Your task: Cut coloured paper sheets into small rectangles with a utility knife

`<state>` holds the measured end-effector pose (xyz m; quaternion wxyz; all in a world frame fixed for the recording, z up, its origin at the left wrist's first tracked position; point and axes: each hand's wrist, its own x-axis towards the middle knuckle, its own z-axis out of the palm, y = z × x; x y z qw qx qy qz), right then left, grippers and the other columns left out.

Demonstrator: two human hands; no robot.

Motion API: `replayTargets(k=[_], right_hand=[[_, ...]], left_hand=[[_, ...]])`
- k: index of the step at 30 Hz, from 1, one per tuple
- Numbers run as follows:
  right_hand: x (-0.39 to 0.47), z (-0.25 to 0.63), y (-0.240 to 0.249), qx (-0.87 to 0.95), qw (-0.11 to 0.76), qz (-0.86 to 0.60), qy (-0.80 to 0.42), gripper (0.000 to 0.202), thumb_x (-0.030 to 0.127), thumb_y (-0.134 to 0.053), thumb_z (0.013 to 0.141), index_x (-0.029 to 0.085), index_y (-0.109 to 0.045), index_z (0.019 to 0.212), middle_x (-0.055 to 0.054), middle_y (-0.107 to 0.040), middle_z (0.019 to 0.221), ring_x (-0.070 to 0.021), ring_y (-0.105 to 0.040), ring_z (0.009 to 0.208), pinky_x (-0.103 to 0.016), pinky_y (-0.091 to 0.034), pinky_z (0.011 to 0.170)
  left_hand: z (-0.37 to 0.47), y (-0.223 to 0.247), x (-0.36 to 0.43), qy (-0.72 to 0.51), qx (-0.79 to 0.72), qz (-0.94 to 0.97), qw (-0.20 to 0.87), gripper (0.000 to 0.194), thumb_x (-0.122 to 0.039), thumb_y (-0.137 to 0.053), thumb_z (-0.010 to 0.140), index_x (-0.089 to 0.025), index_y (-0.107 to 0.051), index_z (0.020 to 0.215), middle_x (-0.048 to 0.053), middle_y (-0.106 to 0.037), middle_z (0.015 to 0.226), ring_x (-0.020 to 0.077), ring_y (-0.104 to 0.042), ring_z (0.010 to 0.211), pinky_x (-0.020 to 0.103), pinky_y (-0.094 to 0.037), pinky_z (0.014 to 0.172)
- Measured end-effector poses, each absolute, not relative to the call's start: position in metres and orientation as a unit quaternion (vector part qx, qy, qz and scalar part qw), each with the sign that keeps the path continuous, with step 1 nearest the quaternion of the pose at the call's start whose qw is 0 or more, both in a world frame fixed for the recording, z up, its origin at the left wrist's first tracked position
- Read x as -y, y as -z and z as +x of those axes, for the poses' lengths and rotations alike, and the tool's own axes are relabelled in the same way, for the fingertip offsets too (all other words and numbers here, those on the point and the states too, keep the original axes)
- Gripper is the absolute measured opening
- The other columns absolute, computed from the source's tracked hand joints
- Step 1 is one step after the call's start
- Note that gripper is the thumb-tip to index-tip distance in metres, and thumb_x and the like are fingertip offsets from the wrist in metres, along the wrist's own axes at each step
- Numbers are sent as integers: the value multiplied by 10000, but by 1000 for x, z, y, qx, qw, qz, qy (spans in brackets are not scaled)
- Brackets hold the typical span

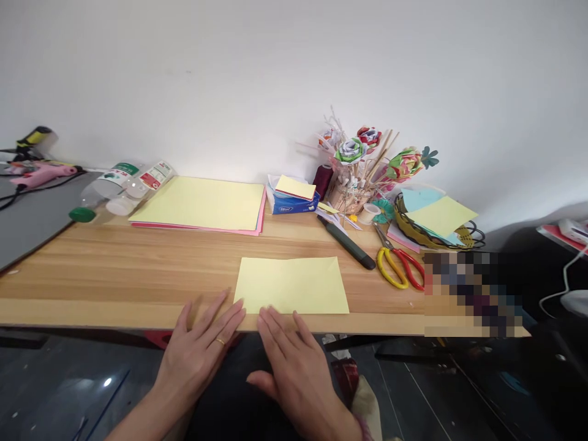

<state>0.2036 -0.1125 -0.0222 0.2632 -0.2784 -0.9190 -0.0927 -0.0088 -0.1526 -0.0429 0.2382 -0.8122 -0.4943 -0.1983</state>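
Observation:
A pale yellow sheet of paper (294, 282), a wide rectangle that looks folded, lies flat near the front edge of the wooden table. My left hand (197, 349), with a ring on one finger, rests at its near left corner, fingers stretched out. Along the near edge, the fingertips of my right hand (294, 361) press down on the paper; its fingers are extended and the thumb is apart. Neither hand grips anything. Beyond the paper to the right lie a dark-handled utility knife (346, 242) and scissors (399, 266) with yellow and red handles.
A stack of coloured paper (202, 205) lies at the back, beside two plastic bottles (113, 184). Further right stand a tissue pack (294, 202), a holder of paper flowers (351, 196) and a woven basket (413, 229) with paper. A pink glue gun (43, 174) is far left.

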Motion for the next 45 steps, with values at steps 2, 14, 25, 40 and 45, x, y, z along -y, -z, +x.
replayTargets(k=[2, 14, 25, 40, 45], right_hand=[[107, 219, 17, 922, 245, -285, 94, 460, 445, -372, 946, 120, -538, 1227, -46, -562, 1300, -154, -463, 1244, -321, -178, 1123], [91, 306, 24, 887, 205, -374, 175, 360, 320, -428, 944, 186, -512, 1267, -19, -599, 1257, -187, -531, 1178, -363, -174, 1115], [87, 308, 48, 848, 288, -403, 191, 321, 193, -459, 914, 159, -523, 1227, -99, -651, 987, -208, -608, 1020, -356, -491, 856], [103, 300, 16, 885, 397, -231, 72, 351, 128, -507, 818, 152, -517, 1168, -77, -704, 1019, -177, -598, 1076, -335, -456, 887], [69, 298, 8, 928, 284, -242, -20, 552, 75, -470, 755, 169, -462, 1299, -102, -564, 1292, -217, -415, 1286, -438, -426, 985]], left_hand=[[-9, 44, 153, 205, 504, -806, 235, 331, -179, -467, 930, -195, -543, 1252, 77, -627, 1217, 258, -520, 1202, 517, -93, 1110], [-7, 47, 154, 267, 527, -780, 206, 299, -150, -505, 919, -206, -553, 1209, 62, -667, 1155, 253, -470, 1248, 545, -103, 1099], [-2, 46, 159, 258, 581, -738, 224, 425, -234, -559, 889, -179, -462, 1300, 157, -586, 1261, 315, -318, 1347, 575, -237, 1049], [74, 17, 128, 440, 427, -786, 79, 264, -113, -431, 937, -200, -671, 1002, 51, -713, 886, 126, -625, 759, 231, -487, 665], [45, 18, 121, 432, 418, -799, -30, 263, -136, -458, 926, -249, -677, 1019, 40, -727, 991, 153, -633, 941, 290, -541, 792]])
